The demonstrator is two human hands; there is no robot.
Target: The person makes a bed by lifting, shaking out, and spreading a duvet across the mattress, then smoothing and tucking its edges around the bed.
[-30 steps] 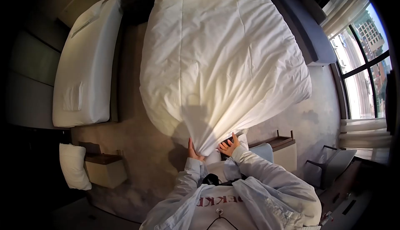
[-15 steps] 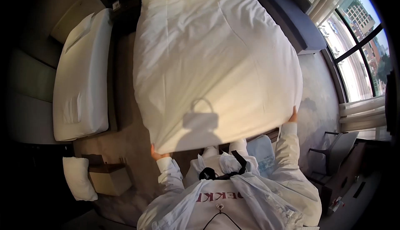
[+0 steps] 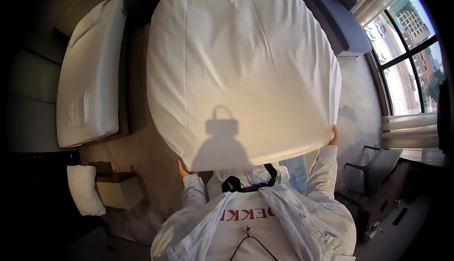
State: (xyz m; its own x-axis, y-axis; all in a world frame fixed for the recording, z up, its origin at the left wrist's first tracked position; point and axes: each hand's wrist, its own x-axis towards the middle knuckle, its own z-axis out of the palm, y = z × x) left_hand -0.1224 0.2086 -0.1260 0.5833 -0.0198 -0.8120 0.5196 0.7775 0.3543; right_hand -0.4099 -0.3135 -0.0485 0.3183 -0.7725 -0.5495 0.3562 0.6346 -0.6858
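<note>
Left hand [image 3: 185, 169] and right hand [image 3: 334, 136] grip a white quilt [image 3: 255, 86] by its near edge; spread wide, edge not yet laid down.

Left closed on the near left corner, right clasping near the right corner; most fingers hidden. Quilt stretched between them, running forward past top of view. Spreading looks mostly done: middle fairly smooth, some creases toward right side. Left over: near edge, up in the hands. Far end out of frame; cannot tell if straight. Farther left, second bed [image 3: 97, 90], white cover on; pillow [image 3: 84, 192] beside stool [image 3: 120, 192]. Right, bench [image 3: 338, 22] near window [image 3: 401, 88].
</note>
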